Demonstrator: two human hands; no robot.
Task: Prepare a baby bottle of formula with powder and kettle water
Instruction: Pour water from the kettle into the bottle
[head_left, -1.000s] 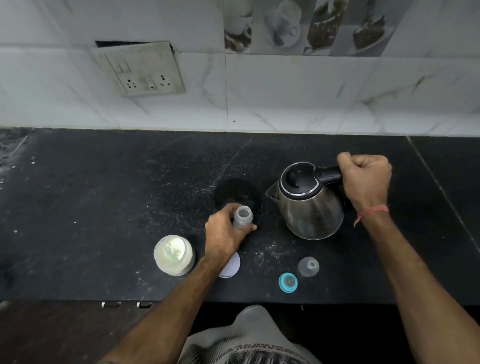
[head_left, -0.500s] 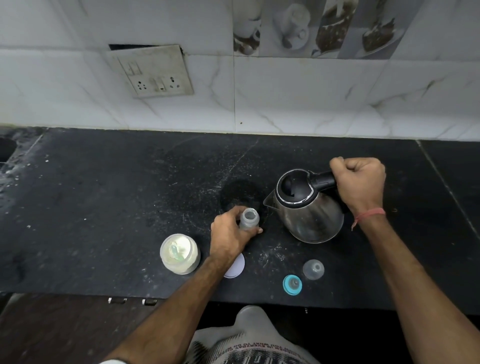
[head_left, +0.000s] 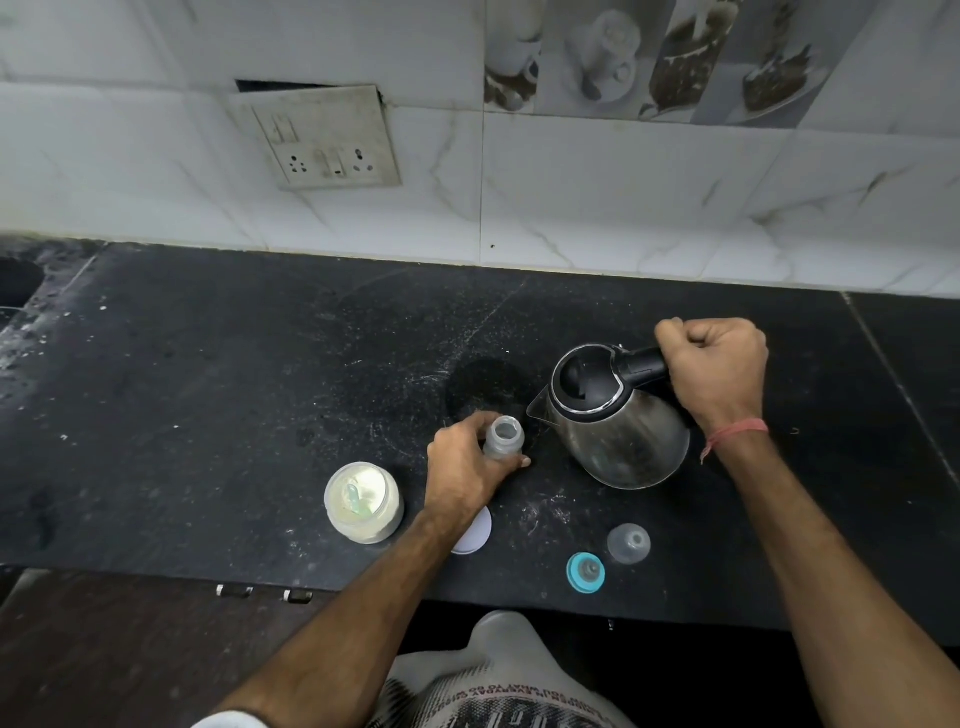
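A small clear baby bottle (head_left: 503, 436) stands upright and uncapped on the black counter (head_left: 208, 395), held around its body by my left hand (head_left: 467, 473). Just to its right, my right hand (head_left: 714, 366) is closed on the black handle of a steel kettle (head_left: 618, 421). The kettle's spout points left, close to the bottle's mouth, and its lid is down. An open jar of pale formula powder (head_left: 363, 501) with a scoop inside sits to the left of my left wrist. A teal bottle ring with teat (head_left: 585, 572) and a clear cap (head_left: 628, 543) lie near the front edge.
A white round lid (head_left: 475, 535) lies partly under my left wrist. A switch and socket plate (head_left: 324, 140) hangs on the tiled wall behind. A sink edge (head_left: 15, 283) shows at far left. Spilled powder specks dust the counter.
The kettle, in my right hand, has moved closer to the bottle, its spout now near the bottle's mouth. My left hand keeps its hold on the bottle.
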